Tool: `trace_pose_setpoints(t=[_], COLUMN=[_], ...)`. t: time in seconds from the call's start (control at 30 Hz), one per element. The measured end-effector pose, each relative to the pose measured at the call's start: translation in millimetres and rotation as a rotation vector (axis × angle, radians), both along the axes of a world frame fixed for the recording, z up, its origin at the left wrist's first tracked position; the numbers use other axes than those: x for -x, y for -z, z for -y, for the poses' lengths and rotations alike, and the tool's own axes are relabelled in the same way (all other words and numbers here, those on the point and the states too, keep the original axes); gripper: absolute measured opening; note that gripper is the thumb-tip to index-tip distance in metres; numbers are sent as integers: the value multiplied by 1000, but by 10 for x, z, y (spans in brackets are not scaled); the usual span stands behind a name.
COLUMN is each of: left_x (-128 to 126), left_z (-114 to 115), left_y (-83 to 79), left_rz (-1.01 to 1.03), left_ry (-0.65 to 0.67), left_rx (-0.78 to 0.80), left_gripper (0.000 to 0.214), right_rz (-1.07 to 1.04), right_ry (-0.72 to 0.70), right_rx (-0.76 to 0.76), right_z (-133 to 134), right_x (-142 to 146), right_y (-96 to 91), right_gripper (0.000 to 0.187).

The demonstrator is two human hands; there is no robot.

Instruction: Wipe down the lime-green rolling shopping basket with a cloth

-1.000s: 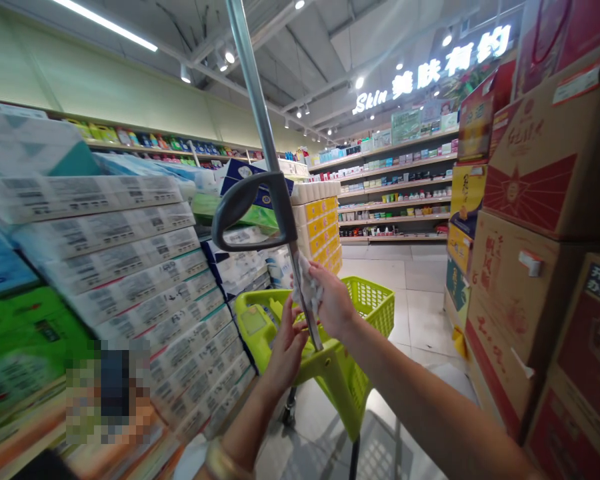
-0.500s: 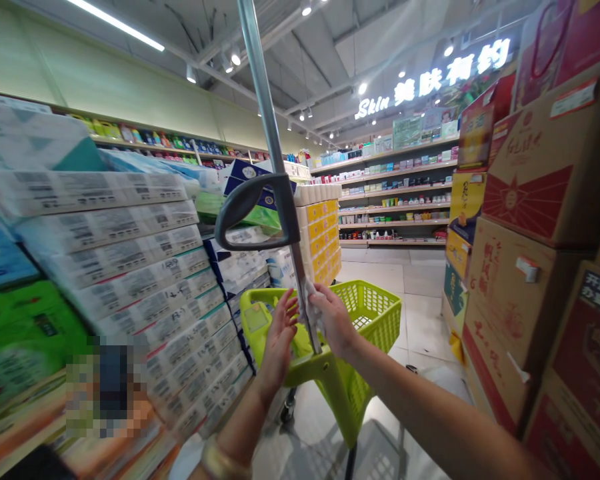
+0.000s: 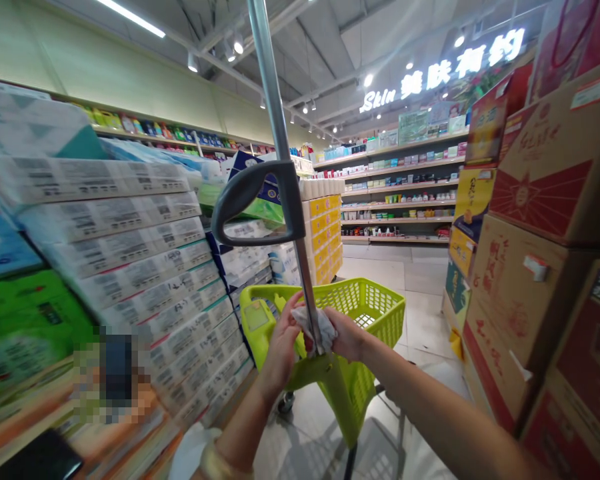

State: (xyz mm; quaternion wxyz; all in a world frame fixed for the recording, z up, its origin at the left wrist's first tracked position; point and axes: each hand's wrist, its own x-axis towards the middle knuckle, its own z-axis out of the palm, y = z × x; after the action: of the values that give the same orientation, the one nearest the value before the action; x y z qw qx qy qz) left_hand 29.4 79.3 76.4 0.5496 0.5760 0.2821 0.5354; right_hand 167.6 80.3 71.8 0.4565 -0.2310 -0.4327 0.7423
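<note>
Cloth (image 3: 326, 331), white and crumpled, wraps the metal pole (image 3: 307, 273) low down, just above the green cart (image 3: 347, 400). The right hand (image 3: 349, 335) is clamped on it; the left hand (image 3: 283, 339) touches its other side, its grip unclear.

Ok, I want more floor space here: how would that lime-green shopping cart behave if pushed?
The shopping cart would probably roll, as a caster shows underneath. Its perforated basket suggests it's fairly light for its size. The tall metal pole might make it tip if shoved high up.
</note>
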Motion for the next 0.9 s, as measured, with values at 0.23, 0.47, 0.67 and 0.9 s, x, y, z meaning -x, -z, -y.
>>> trace_pose_setpoints(t=[0.23,0.47,0.67,0.9], left_x=[-15,21,23,84], left_z=[103,304,428,466], left_y=[-258,-1035,-1297,-1307], left_rz=[75,225,272,197], left_ry=[-79,-70,-42,-10], left_rx=[-219,-446,-439,-438], left_gripper=[67,73,72,66], right_rz=[-247,-350,-150,369], right_ry=[396,641,895,1145], right_rx=[-262,-513,-836,-1508], right_z=[181,137,46,23], right_x=[138,304,427,360], right_y=[-547,-1223,-1578,-2085], right_gripper=[25,26,38,35])
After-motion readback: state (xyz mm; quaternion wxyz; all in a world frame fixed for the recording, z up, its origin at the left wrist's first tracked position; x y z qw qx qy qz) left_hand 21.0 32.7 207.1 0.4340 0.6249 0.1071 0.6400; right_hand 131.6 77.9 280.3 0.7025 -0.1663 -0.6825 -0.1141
